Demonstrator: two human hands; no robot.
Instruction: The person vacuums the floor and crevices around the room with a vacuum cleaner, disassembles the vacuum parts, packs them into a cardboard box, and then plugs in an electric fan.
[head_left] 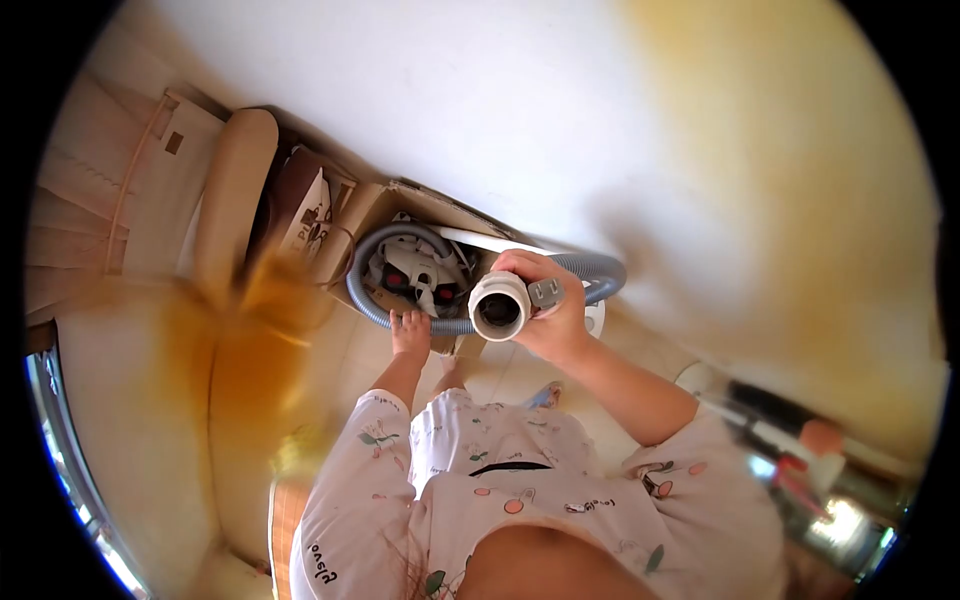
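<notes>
Raised toward me is the off-white round end of a vacuum hose handle (499, 306), its opening facing up, with grey contacts on its side. My right hand (553, 318) is wrapped around this end. A grey ribbed vacuum hose (598, 272) curves behind that hand and loops around inside the cardboard box (370, 208). At the box's near side, the fingers of my left hand (409, 334) curl over the hose. Within the loop lie white and dark vacuum parts (420, 272) with red details; their exact shapes are partly hidden.
Left of the box stand a bag with printed letters (308, 222) and a tan board (238, 190). A white wall (480, 110) rises behind the box. A blurred yellow-brown shape (250, 360) covers part of the left side. Blurred items (800, 450) lie at the right.
</notes>
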